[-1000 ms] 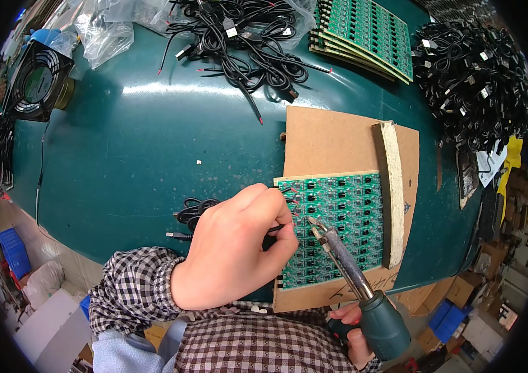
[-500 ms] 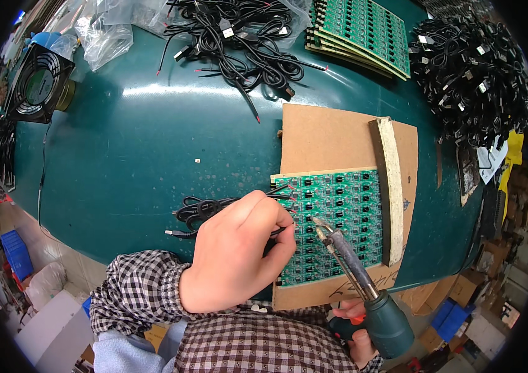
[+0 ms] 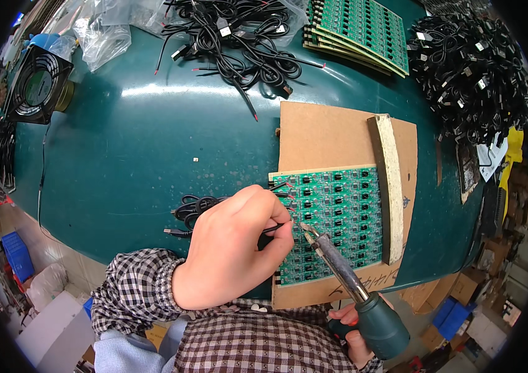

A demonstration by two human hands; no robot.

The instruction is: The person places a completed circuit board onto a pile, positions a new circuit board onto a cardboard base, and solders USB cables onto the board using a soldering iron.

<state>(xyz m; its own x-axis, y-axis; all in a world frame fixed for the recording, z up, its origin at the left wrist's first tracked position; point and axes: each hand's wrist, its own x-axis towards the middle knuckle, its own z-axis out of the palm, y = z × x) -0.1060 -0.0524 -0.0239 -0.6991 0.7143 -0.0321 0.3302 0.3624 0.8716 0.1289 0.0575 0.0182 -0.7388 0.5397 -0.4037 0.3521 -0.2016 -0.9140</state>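
My left hand [image 3: 233,252] pinches a thin black cable [image 3: 274,228] between thumb and forefinger, its end at the left edge of a green circuit board panel [image 3: 354,214]. Other black cables [image 3: 194,210] lie coiled beyond this hand, several with red wire ends reaching the panel's left edge. My right hand [image 3: 358,348] is wrapped around the handle of a green soldering iron [image 3: 341,268], partly hidden behind its body. The iron's tip is over the panel, close to my left fingertips; whether it touches the wire I cannot tell.
Under the panel lies a brown cardboard sheet [image 3: 326,137], with a long pale bar [image 3: 390,193] along the panel's right edge. Black USB cables [image 3: 233,46] and stacked panels [image 3: 366,34] lie at the back. A large cable heap [image 3: 472,78] is far right, a fan [image 3: 39,86] far left.
The soldering iron's tip has moved left across the panel to near my left fingertips. My left hand stays almost in place, still pinching the cable.
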